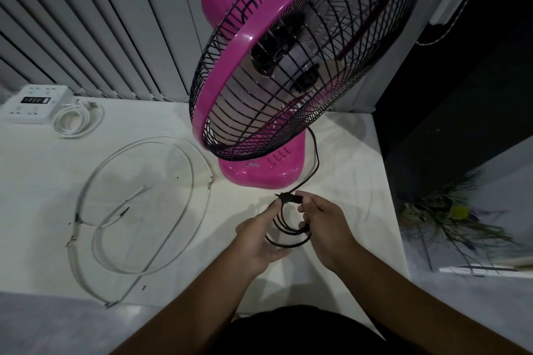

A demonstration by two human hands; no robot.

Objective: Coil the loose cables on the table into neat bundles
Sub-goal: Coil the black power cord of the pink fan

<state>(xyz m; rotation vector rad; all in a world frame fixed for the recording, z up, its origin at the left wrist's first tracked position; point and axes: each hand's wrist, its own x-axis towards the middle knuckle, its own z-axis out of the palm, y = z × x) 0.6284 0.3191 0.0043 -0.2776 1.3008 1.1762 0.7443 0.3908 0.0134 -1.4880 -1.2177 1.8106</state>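
The black cable hangs in a few loops between the 2 hands. The left hand pinches the loops at their 10 o'clock side. The right hand curls its fingers round them at 3 o'clock, with the plug at 12. The cable runs on up to the pink fan, close by at 12 o'clock. A loose white cable lies on the table at 9 o'clock. A small white coil sits at 10.

White table before grey vertical blinds; dim light, dark at right.
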